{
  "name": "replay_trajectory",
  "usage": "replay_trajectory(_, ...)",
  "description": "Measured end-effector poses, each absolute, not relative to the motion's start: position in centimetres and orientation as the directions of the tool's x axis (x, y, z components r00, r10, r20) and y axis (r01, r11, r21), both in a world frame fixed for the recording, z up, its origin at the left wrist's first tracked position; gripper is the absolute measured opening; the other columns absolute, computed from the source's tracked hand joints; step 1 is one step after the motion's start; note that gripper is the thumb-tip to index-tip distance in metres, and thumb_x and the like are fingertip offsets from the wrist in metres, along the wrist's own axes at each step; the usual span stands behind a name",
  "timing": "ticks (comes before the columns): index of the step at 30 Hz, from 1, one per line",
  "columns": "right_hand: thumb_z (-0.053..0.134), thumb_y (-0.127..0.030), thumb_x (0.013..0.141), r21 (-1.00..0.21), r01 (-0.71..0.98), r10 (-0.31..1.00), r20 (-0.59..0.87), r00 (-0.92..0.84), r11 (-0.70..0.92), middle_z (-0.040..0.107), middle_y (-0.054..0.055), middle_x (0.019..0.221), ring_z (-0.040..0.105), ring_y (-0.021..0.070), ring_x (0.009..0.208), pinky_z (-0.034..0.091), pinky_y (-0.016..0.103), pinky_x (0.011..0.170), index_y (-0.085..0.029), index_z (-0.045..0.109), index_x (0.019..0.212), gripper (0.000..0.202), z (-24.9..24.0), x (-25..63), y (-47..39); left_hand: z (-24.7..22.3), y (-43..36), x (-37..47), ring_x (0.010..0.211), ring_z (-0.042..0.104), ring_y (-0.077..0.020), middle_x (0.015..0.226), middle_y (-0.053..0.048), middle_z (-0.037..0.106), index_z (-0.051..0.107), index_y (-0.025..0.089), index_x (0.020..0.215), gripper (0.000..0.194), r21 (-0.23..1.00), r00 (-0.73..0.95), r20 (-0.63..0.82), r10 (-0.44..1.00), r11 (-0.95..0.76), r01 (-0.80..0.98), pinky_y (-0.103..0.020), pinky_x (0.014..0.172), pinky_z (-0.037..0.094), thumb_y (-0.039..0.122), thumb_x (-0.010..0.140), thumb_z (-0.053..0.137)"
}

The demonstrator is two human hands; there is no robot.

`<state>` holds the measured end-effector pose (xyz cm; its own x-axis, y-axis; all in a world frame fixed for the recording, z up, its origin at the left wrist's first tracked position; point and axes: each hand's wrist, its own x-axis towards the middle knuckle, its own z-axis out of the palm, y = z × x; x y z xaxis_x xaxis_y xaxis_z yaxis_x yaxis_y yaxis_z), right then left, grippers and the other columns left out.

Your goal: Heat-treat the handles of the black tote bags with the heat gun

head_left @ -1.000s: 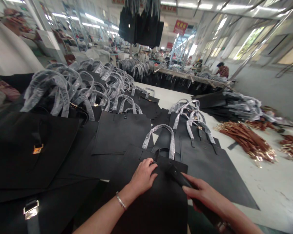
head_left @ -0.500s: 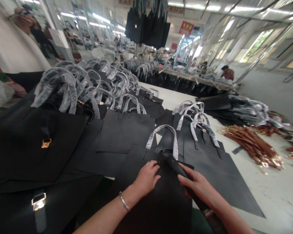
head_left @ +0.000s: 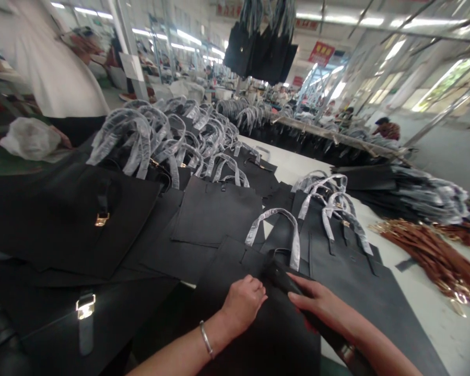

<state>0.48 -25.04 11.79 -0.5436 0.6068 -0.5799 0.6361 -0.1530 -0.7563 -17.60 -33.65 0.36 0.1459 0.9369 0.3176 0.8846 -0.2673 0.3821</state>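
A black handbag [head_left: 254,334] lies in front of me, its single visible handle [head_left: 276,213] wrapped in clear plastic and standing up. My left hand [head_left: 245,303], with a silver bangle at the wrist, rests on the bag's front with fingers curled; anything inside them is hidden. My right hand [head_left: 317,303] grips a long dark object [head_left: 293,287], whose far end meets the bag near the base of the handle. Its exact kind is unclear, and a shiny part shows near the forearm. More black bags [head_left: 221,209] lie just beyond.
On the left, black bags with gold buckles [head_left: 85,308] lie piled. Wrapped handles [head_left: 129,136] crowd behind them. Brown straps with gold clasps [head_left: 434,256] lie on the white table [head_left: 446,318] at right. Black bags hang overhead [head_left: 258,52]. A person [head_left: 387,128] sits far right.
The view has swung slightly left. My left hand has slid down from the bag's upper edge, and its fingers have curled in. The right hand keeps its grip on the dark object.
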Motion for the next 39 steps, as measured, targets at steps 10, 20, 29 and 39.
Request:
replay_trajectory(10,0.065,-0.044,0.078,-0.826,0.538,0.633,-0.510,-0.583,-0.170,0.054,-0.006,0.064,0.054,0.0109,0.044,0.042,0.022,0.043,-0.019,0.043,0.140,0.070,11.4,-3.3,-24.2,-1.1,-34.3,-17.8,0.077,0.059,-0.0174,0.080,-0.004,0.063,0.058,0.017,0.082,0.012,0.349,0.240,0.405,0.882,-0.392,0.851,-0.027,0.068,0.048,0.022,0.092,0.052)
replay_trajectory(20,0.064,-0.038,0.080,-0.819,0.554,0.482,-0.548,-0.683,-0.147,0.058,-0.005,0.066,0.053,0.0110,0.046,0.043,0.023,0.044,-0.019,0.044,0.140,0.066,11.6,-5.3,-23.5,-1.0,-34.5,-18.1,0.075,0.063,-0.0157,0.080,-0.004,0.067,0.061,0.017,0.082,0.020,0.329,0.310,0.451,0.837,-0.479,0.814,-0.026,0.068,0.050,0.026,0.093,0.046)
replay_trajectory(29,0.064,-0.038,0.081,-0.829,0.521,0.359,-0.558,-0.748,-0.203,0.056,-0.005,0.063,0.050,0.0101,0.046,0.042,0.021,0.043,-0.020,0.055,0.131,0.054,11.9,-6.2,-23.6,-1.0,-34.4,-18.1,0.078,0.065,-0.0172,0.080,-0.005,0.069,0.062,0.017,0.084,0.015,0.389,0.266,0.412,0.872,-0.432,0.814,-0.026,0.069,0.051,0.027,0.089,0.051)
replay_trajectory(39,0.063,-0.046,0.080,-0.886,0.464,0.703,-0.317,-0.636,0.021,0.061,-0.004,0.064,0.056,0.0137,0.048,0.045,0.024,0.048,-0.017,0.039,0.143,0.073,13.8,-6.1,-22.8,1.1,-34.4,-18.0,0.078,0.062,-0.0169,0.078,-0.002,0.068,0.069,0.023,0.079,0.019,0.563,0.104,0.136,0.985,-0.163,0.810,-0.028,0.072,0.048,0.035,0.086,0.055)
